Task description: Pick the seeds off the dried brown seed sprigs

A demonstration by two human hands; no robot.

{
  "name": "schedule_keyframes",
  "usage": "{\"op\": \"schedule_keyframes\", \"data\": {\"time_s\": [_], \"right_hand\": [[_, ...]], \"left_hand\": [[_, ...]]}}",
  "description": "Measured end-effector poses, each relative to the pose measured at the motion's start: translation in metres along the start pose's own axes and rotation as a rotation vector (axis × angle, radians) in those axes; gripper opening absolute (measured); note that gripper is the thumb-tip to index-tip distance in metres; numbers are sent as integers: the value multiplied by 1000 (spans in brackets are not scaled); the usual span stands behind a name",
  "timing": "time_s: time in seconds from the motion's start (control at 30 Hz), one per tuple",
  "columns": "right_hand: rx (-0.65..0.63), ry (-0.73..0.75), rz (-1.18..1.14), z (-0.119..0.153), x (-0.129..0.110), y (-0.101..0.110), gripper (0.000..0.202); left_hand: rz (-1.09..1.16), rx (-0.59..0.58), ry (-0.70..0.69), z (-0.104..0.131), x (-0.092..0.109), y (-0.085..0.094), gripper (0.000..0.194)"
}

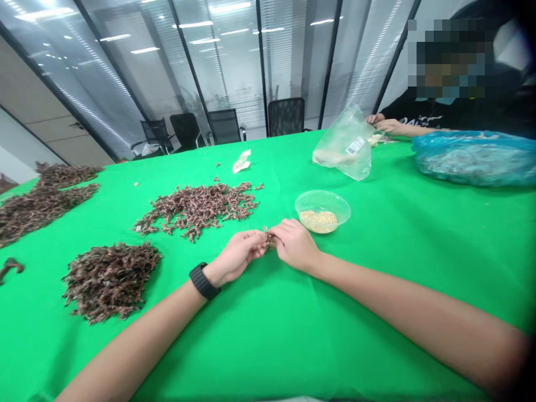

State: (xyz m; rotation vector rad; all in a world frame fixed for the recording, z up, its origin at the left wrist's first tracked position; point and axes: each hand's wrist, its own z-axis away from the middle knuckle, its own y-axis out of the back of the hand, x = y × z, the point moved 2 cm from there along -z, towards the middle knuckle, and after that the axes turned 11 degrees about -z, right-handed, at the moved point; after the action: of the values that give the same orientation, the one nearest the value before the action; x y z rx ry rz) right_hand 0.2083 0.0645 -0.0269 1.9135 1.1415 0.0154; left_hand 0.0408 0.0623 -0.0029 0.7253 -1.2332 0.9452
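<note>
Both hands meet over the green tablecloth, fingertips together at a small brown piece with something shiny on it. My left hand, with a black band at the wrist, pinches the piece from the left. From the right, my right hand closes its fingers on the same piece. Just behind my right hand stands a clear plastic bowl holding small golden bits. Left of the hands lie a loose spread of brown pieces and a denser brown heap.
More brown heaps lie at the far left. A crumpled white scrap, a clear bag and a blue bag are farther back. A person sits at the right, hands near the clear bag. Chairs stand behind.
</note>
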Motion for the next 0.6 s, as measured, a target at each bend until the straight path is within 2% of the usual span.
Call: {"op": "schedule_keyframes", "data": {"time_s": [0.13, 0.27, 0.43, 0.6], "right_hand": [[-6, 4, 58, 0, -2, 0, 19], [-13, -12, 60, 1, -2, -1, 18], [-21, -31, 42, 1, -3, -2, 18], [-28, -59, 12, 2, -3, -3, 17]], "left_hand": [[133, 3, 154, 2, 0, 1, 15], [191, 1, 201, 2, -2, 3, 12], [130, -4, 158, 1, -3, 2, 11], [-35, 35, -4, 0, -3, 0, 13]]}}
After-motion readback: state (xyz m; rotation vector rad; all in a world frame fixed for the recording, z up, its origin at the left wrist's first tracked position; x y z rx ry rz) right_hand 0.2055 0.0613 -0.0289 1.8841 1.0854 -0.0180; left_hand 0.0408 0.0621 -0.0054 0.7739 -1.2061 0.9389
